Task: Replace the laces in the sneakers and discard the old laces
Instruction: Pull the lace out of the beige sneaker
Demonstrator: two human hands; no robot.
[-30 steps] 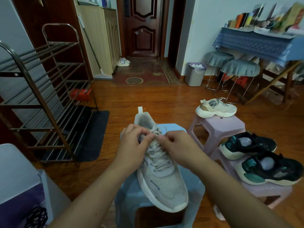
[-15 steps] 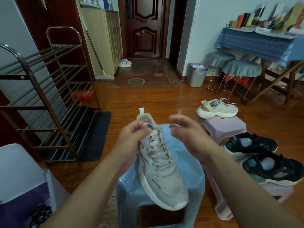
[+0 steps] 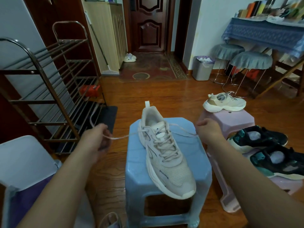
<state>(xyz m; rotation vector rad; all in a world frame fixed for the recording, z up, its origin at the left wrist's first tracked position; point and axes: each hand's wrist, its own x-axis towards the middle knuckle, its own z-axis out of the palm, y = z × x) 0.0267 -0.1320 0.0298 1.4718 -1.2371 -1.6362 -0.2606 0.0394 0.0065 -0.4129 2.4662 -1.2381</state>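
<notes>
two hands (image 3: 97, 137) (image 3: 208, 131) pull one lace (image 3: 121, 137); four sneakers (image 3: 166, 152)

Beige sneaker (image 3: 166, 155) on pale blue stool (image 3: 167, 186); pink stool (image 3: 230, 117).

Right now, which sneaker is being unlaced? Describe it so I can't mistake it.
Find the blue plastic stool in the middle of the floor. The pale beige sneaker lies alone on it, toe toward the camera. Unlike the beige sneaker on the pink stool, its lace ends are pulled sideways by the left hand and right hand.
</notes>
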